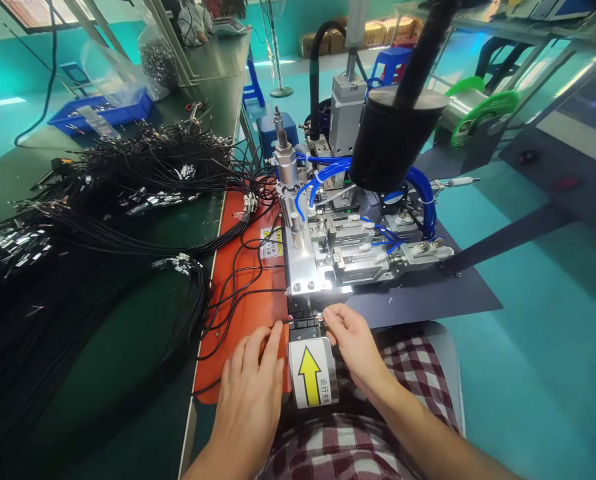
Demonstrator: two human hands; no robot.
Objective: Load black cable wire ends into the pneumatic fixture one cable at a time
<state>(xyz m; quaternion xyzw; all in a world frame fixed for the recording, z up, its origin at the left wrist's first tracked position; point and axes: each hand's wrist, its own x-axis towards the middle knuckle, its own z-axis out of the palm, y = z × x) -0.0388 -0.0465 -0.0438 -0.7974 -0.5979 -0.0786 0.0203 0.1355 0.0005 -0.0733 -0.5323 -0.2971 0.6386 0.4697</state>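
Observation:
My right hand (353, 343) pinches the metal-tipped end of a thin black cable (305, 321) between thumb and fingers. This cable lies across a small black fixture (305, 330) at the front of the machine. To the left, my left hand (253, 383) rests palm down at the edge of the orange plate (248, 308), its fingers stretched out. Its index fingertip is at the cable, left of the fixture. Below the fixture is a rounded white cover (311, 373) with a yellow arrow. The metal machine (328, 257) with blue air hoses stands just beyond both hands.
Bundles of black cables (178, 230) with metal ends cover much of the green table (103, 400) at left. A blue tray (103, 113) and a bag of small parts (158, 63) sit behind. A black suction tube (393, 133) hangs above the machine; a green wire spool (478, 110) stands at right.

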